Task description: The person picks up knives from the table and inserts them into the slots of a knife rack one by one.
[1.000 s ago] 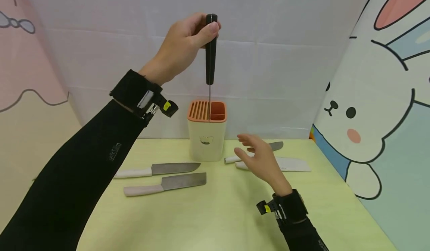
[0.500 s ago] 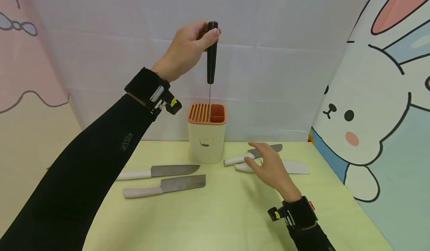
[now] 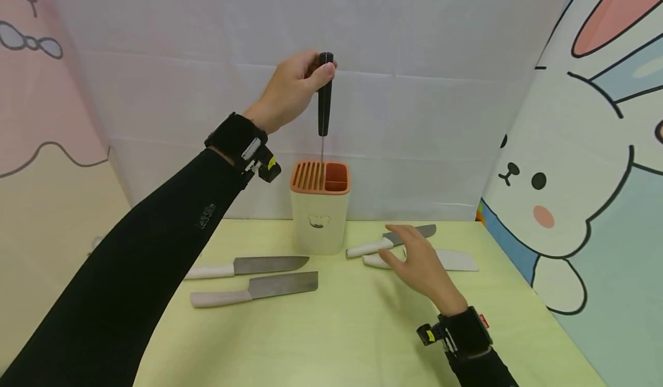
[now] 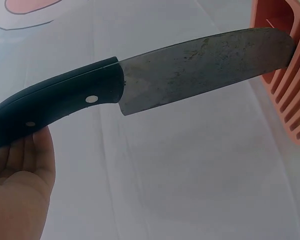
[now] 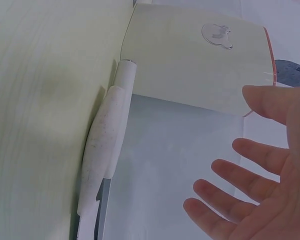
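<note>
Above the cream knife block [image 3: 318,220] my left hand [image 3: 292,87] grips the black handle of a kitchen knife [image 3: 324,107], its blade pointing down. In the left wrist view the tip of that knife's blade [image 4: 205,62] meets the slots of the orange slotted top [image 4: 290,85]; whether it is inside cannot be told exactly. My right hand [image 3: 419,266] hovers, fingers spread and holding nothing, over two white-handled knives. One is a narrow knife [image 3: 370,247] with a dark blade; the other is a cleaver [image 3: 458,260] with a pale blade.
Two more pale-handled knives lie left of the block: a pointed knife [image 3: 269,264] and a square-ended knife [image 3: 282,284]. The light yellow table [image 3: 321,341] runs back to a white cloth backdrop [image 3: 440,128]. A cartoon-printed sheet [image 3: 611,203] borders the right side.
My left hand has come down with the black-handled knife, bringing its blade closer to the slots. My right hand has shifted to the right and slightly down.
</note>
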`<state>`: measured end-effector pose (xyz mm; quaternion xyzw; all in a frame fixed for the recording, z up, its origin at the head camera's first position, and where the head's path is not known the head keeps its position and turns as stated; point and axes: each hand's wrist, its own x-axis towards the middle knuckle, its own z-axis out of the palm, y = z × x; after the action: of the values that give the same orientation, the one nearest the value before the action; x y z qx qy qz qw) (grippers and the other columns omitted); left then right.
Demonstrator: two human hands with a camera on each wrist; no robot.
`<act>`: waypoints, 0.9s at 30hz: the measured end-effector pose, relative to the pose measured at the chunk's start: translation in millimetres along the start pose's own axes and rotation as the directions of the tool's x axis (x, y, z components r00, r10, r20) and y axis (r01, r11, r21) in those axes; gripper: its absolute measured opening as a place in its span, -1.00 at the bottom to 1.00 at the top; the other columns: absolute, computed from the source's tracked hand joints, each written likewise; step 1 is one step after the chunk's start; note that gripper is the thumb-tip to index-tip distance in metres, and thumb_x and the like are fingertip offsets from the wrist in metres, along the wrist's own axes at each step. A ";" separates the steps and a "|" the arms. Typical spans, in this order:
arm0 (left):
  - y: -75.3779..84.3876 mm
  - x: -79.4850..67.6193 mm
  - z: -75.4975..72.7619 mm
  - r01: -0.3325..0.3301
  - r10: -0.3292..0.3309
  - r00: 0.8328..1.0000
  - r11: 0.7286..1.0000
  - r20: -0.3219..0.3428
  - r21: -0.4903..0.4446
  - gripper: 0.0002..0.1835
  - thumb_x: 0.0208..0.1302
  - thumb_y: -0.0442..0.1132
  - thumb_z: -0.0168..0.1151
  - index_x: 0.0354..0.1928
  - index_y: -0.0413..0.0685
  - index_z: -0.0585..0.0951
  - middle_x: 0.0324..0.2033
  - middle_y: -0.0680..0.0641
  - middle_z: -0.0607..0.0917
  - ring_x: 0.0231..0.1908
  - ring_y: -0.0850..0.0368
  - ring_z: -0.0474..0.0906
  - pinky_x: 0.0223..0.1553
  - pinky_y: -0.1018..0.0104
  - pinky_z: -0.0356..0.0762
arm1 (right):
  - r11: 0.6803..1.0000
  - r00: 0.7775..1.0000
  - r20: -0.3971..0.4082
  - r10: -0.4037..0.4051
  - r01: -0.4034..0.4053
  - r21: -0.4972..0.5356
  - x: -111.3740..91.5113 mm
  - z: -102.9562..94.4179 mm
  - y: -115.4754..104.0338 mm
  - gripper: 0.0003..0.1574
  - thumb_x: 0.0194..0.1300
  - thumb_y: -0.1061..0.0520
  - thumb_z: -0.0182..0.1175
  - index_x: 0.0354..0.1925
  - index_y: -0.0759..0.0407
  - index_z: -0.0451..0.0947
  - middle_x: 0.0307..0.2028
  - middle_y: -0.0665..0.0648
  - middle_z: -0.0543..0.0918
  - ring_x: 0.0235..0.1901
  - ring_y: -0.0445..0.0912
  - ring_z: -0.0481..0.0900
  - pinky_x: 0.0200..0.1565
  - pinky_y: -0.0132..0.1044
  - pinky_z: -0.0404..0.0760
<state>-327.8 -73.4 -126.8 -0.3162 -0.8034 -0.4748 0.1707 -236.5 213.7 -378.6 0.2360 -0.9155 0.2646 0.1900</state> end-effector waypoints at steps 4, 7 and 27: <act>-4.5 1.5 5.4 0.006 -0.006 1.000 1.000 0.013 0.006 -0.67 0.46 0.04 0.00 0.05 -0.01 0.49 -0.18 -0.05 0.44 -0.15 0.12 0.27 -0.22 0.32 0.17 | 1.000 1.000 0.015 0.006 -0.006 -0.004 -3.9 -1.0 3.3 -0.30 0.30 -0.08 0.25 0.30 0.13 0.33 0.22 0.20 0.39 0.18 0.10 0.35 0.09 0.09 0.44; -8.4 0.9 9.9 0.016 -0.017 1.000 1.000 0.026 0.014 -0.65 0.46 0.04 -0.02 0.07 -0.01 0.47 -0.14 -0.04 0.45 -0.14 0.13 0.28 -0.20 0.31 0.19 | 1.000 1.000 0.023 0.007 -0.006 -0.010 -5.6 -1.1 6.5 -0.29 0.31 -0.10 0.24 0.31 0.13 0.31 0.22 0.20 0.38 0.18 0.11 0.35 0.09 0.10 0.44; -64.3 -10.2 24.0 0.050 -0.055 0.997 0.994 0.046 0.092 -0.58 0.50 0.05 -0.10 0.16 -0.07 0.42 -0.07 0.01 0.45 -0.15 0.13 0.28 -0.17 0.25 0.22 | 1.000 0.999 0.051 0.003 -0.002 -0.010 -5.2 1.1 10.2 -0.26 0.31 -0.10 0.23 0.33 0.15 0.28 0.23 0.20 0.36 0.19 0.11 0.34 0.11 0.10 0.42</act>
<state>-362.7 -78.5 -186.5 -0.2982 -0.8361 -0.4342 0.1528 -238.0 222.4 -386.0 0.2405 -0.9217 0.2542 0.1676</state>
